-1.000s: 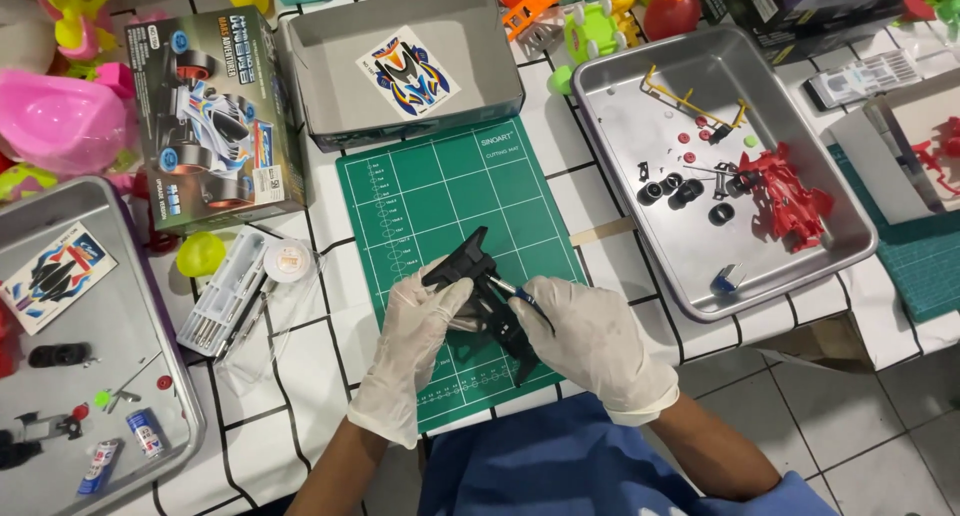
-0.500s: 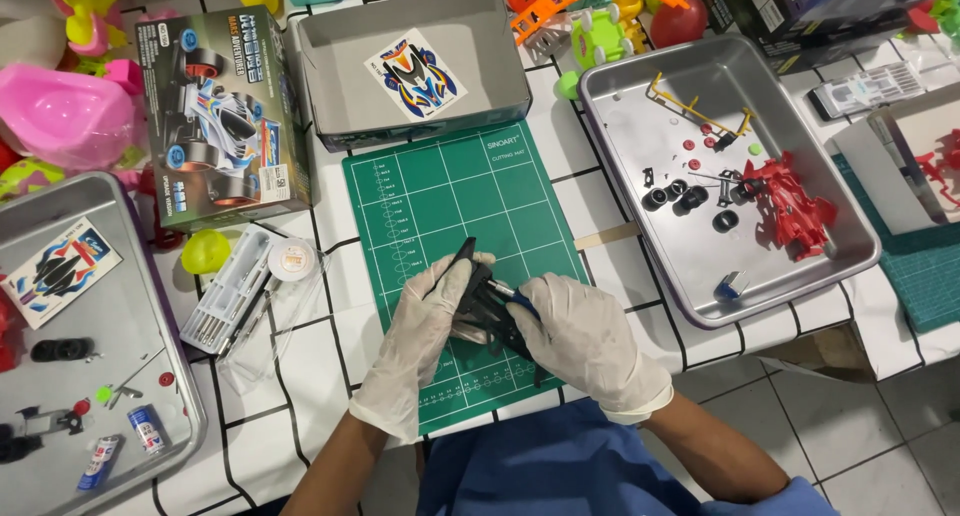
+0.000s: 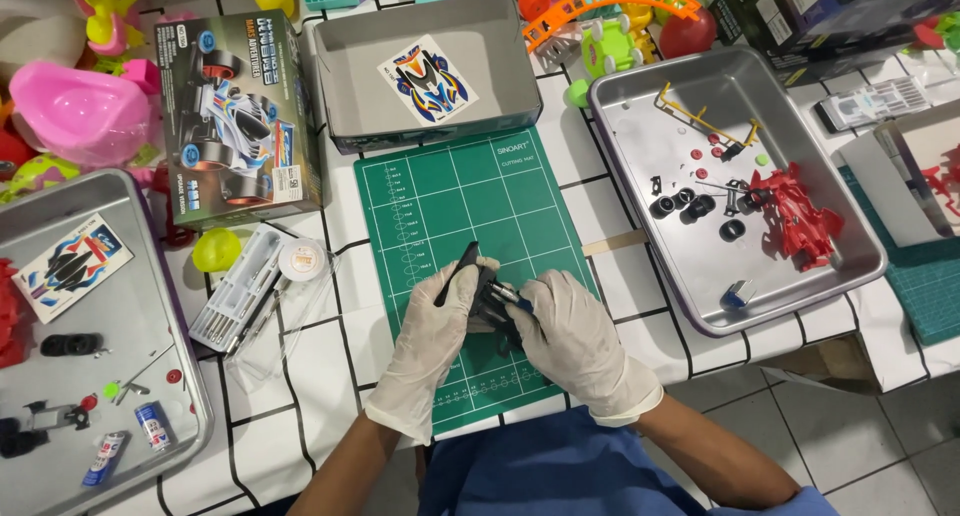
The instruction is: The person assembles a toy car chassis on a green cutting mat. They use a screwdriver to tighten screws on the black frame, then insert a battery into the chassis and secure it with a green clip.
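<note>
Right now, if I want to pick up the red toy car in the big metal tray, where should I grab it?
Probably pinch the red toy car across its narrow middle body, coming straight down from above. It lies flat in the metal tray, with thin spiky bits at its ends that look easy to bend. The tray's walls block a sideways reach, and small black wheels sit close on its left.

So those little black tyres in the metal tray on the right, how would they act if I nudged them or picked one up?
The black tyres are small rings, so they are probably very light. Being round, any standing on edge would likely roll, though the raised rim of the metal tray should stop them. If they are rubber, they should grip gloved fingers rather than slip, but the picture cannot confirm that.
</note>
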